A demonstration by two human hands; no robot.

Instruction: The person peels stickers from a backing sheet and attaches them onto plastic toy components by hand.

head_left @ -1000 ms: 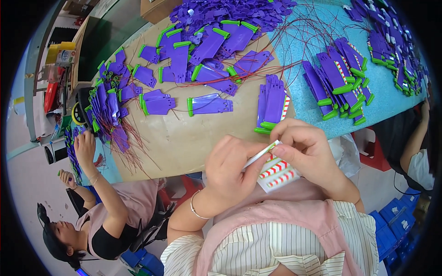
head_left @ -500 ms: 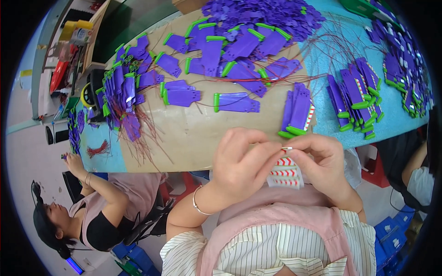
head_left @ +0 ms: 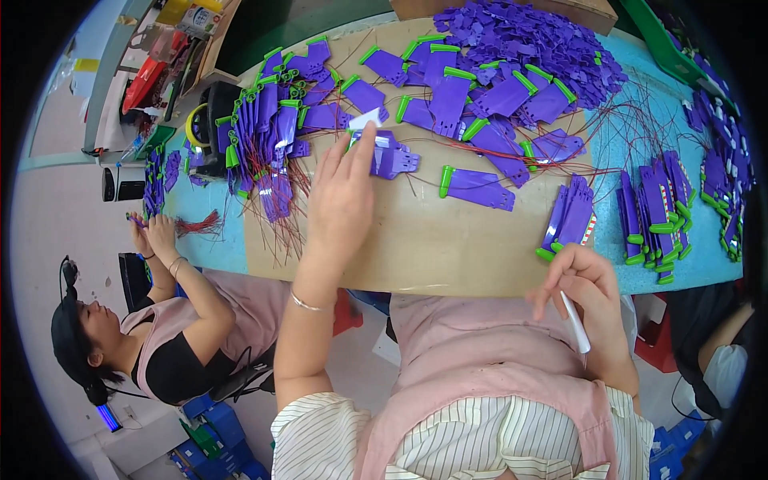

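Note:
My left hand (head_left: 342,200) reaches out over the table, a small white sticker (head_left: 365,120) at its fingertips. Just beneath those fingers lies a flat purple piece (head_left: 394,155), its green end partly hidden by my hand. My right hand (head_left: 588,284) is near the table's front edge, closed on a white sticker sheet (head_left: 575,323). That sheet is turned nearly edge-on, so its printed side is hidden. Beside my left hand lies another purple piece (head_left: 484,190) with a green end (head_left: 446,182).
A heap of purple pieces (head_left: 528,48) fills the back. Bundles with red wires (head_left: 268,136) lie to the left. A small purple stack (head_left: 572,212) and larger stacks (head_left: 660,208) are at right. A co-worker (head_left: 172,320) works at the left end.
My hands have parted. The left has moved forward and left to a purple piece with the white sticker; the right has kept the sheet, lowered and turned it. The view has shifted.

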